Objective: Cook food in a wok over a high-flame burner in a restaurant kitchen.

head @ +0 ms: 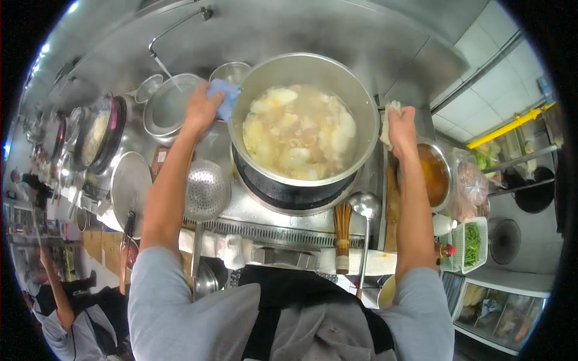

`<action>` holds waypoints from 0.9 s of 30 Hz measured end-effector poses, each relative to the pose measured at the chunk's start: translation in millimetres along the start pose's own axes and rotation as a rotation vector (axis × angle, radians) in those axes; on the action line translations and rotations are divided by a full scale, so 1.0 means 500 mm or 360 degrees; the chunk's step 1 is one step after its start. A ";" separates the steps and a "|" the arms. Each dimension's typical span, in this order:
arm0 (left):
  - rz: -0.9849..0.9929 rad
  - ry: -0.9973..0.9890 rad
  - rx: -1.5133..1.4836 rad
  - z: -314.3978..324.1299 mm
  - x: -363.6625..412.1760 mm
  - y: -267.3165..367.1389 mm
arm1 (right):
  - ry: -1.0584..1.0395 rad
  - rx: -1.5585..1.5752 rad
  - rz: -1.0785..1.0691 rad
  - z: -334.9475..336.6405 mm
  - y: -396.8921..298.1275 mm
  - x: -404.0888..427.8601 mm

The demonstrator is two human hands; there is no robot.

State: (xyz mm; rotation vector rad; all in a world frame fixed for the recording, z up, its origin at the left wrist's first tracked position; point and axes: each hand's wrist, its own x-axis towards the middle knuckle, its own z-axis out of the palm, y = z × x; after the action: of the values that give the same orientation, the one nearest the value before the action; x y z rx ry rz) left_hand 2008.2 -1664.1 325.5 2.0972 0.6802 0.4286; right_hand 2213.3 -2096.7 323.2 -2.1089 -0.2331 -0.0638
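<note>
A large metal stockpot [303, 182] sits over a black wok burner ring [293, 196], filled with cloudy broth and pale chunks of food [298, 135]. My left hand [202, 108] grips a folded blue cloth [226, 97] against the pot's left side, where the cloth hides any handle. On the right side, my right hand [402, 128] is closed around a pale cloth [391, 122] at the pot's handle [380, 107]. Steam hazes the steel wall behind.
Left of the pot, a tap [169, 34] runs into a metal basin [156, 122]. A perforated skimmer [207, 189], a bamboo brush [342, 237] and a ladle [365, 207] lie in front. A bowl of amber liquid [435, 176] stands right. A co-worker [83, 329] is at far left.
</note>
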 end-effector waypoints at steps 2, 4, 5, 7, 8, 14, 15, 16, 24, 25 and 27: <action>-0.0105 0.0010 0.0164 -0.010 0.006 -0.009 | -0.0160 0.0055 0.0107 -0.009 -0.067 -0.003; -0.0076 0.0042 0.0170 -0.002 -0.015 -0.010 | -0.0248 0.0147 0.0107 -0.021 -0.061 0.017; -0.0047 0.0084 0.0178 0.000 -0.027 -0.011 | -0.0249 0.0143 0.0113 -0.022 -0.016 -0.003; -0.0014 0.0090 0.0002 -0.024 0.021 0.011 | -0.0154 0.0071 -0.0079 0.002 -0.003 -0.027; -0.0037 0.0043 -0.0168 -0.024 0.021 0.009 | -0.0110 -0.0050 0.0085 0.002 -0.037 0.005; 0.0029 -0.0045 0.0018 -0.018 -0.025 0.010 | -0.0151 0.0376 0.0103 -0.018 -0.016 0.008; -0.0094 -0.0058 -0.0069 -0.017 -0.019 0.011 | -0.0174 0.0394 0.0183 -0.017 -0.028 0.003; -0.0212 -0.0071 -0.0156 -0.019 -0.017 0.010 | -0.0194 0.0411 0.0186 -0.018 -0.035 -0.015; -0.0060 -0.0233 -0.0193 -0.044 -0.150 0.062 | -0.0092 0.0496 0.0171 -0.028 -0.004 -0.032; -0.0041 -0.0220 -0.0192 -0.052 -0.145 0.050 | -0.0122 0.0633 0.0265 -0.017 -0.025 -0.048; -0.0161 -0.0272 -0.0624 -0.056 -0.122 0.014 | -0.0134 0.0770 0.0336 -0.018 -0.036 -0.058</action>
State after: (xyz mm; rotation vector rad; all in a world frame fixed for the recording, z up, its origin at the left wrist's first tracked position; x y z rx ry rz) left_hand 1947.5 -1687.0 343.9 1.6985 0.5490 0.2946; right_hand 2181.8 -2099.0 339.1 -1.6433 -0.0642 0.1903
